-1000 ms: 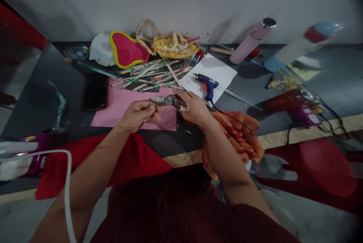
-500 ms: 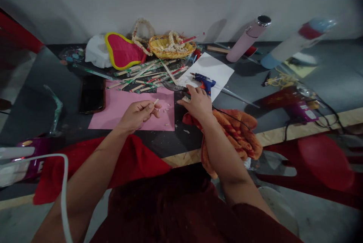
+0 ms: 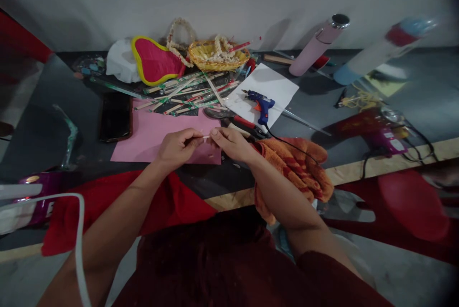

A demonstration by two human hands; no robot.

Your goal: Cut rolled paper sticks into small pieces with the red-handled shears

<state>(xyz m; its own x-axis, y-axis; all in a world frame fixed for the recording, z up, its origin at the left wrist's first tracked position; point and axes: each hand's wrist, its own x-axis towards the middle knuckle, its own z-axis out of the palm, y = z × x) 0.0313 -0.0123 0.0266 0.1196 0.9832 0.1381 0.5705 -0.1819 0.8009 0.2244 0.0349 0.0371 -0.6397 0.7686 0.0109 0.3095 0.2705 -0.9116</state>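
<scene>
My left hand (image 3: 180, 147) and my right hand (image 3: 231, 143) meet above the pink paper (image 3: 150, 127). Between their fingertips is a short pale stick (image 3: 205, 137), pinched at its left end by my left fingers and at its other end by my right. Just beyond my right hand lie pliers (image 3: 238, 119) with red and black handles. A blue glue gun (image 3: 263, 106) rests partly on a white sheet (image 3: 278, 84). Behind the pink paper, several wrapped chopsticks (image 3: 182, 94) lie in a loose heap.
At the back stand a yellow basket (image 3: 218, 60), a red cushion-like shape with yellow edging (image 3: 156, 60) and a pink flask (image 3: 315, 49). A phone (image 3: 115, 116) lies left, an orange cloth (image 3: 297, 163) right. The glue gun's black cord (image 3: 290, 142) crosses the cloth.
My right hand has left the pliers and come left to the pale stick, closing on its end. My left hand still holds the stick, now turned more level. The pliers lie on the table.
</scene>
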